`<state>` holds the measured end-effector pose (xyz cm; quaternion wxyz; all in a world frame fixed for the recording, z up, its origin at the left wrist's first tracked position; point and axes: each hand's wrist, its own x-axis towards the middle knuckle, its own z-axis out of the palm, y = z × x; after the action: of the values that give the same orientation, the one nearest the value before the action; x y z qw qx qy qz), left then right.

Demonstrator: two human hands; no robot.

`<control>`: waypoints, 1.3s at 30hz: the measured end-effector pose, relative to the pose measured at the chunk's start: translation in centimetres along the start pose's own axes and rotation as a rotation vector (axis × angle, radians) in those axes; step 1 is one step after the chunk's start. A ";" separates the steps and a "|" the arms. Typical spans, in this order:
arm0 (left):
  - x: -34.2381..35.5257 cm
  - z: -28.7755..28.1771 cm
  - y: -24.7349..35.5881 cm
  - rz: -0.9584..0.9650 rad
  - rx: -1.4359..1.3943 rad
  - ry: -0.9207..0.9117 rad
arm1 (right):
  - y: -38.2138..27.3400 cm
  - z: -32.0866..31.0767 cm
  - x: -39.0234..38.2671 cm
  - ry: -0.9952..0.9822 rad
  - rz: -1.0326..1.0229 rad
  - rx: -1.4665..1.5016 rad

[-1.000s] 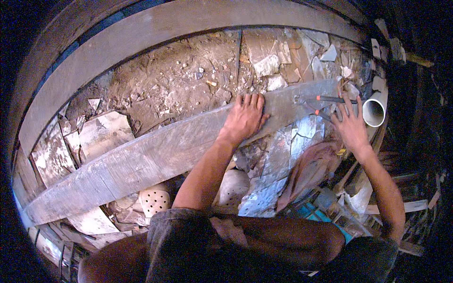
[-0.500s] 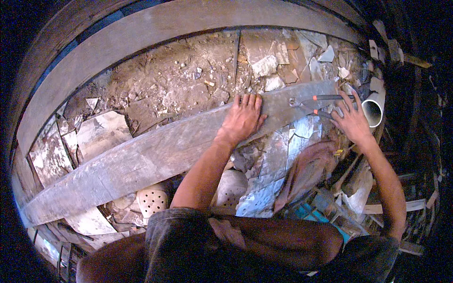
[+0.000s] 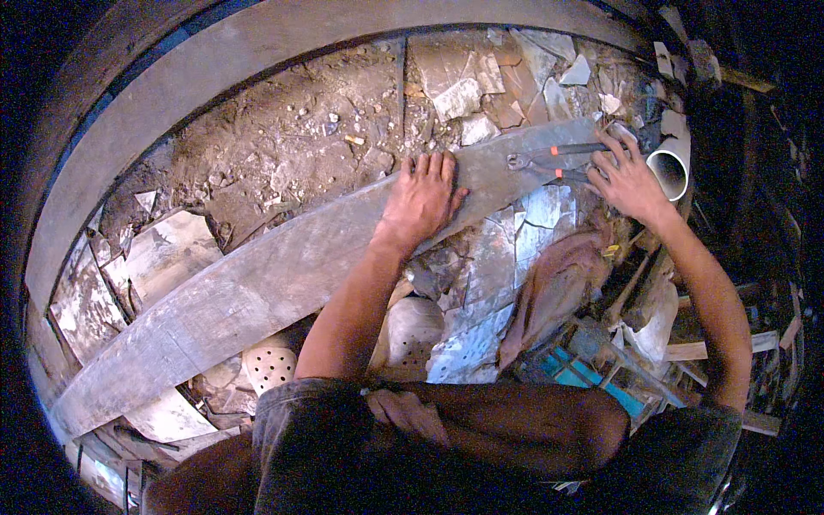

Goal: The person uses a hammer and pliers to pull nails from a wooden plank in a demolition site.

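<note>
A long grey wooden plank [image 3: 249, 253] slants across the picture, from lower left to upper right. My left hand [image 3: 419, 196] rests palm down on it, fingers reaching its far edge and the thumb held apart. Near the plank's right end lie pliers [image 3: 577, 149] with dark handles and orange bands, their handles spread. My right hand [image 3: 629, 178] is at the ends of these handles, with its fingers over the upper one. The pliers' jaws point left, toward my left hand, and lie over the plank's face. Whether they grip anything there is too small to tell.
Beyond the plank is bare dirt with rubble and broken tiles [image 3: 457, 99], bounded by a curved-looking board [image 3: 257, 43]. A white pipe [image 3: 668, 175] opens beside my right hand. Nearer me are a perforated clog [image 3: 269, 367], a brown cloth [image 3: 554, 287] and wood scraps [image 3: 721, 348].
The whole view has shifted slightly, so everything sits a little higher and further left. Both hands and the pliers keep about the same places on the plank.
</note>
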<state>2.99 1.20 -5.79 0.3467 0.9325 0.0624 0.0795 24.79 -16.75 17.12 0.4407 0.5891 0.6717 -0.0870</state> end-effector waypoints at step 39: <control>0.3 -0.2 0.1 -0.021 -0.035 -0.043 | 0.0 0.9 -0.5 0.072 -0.080 -0.053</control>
<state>3.29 1.34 -5.53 0.3653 0.9270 0.0635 0.0569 25.23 -17.69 16.91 0.4275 0.5526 0.7124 -0.0655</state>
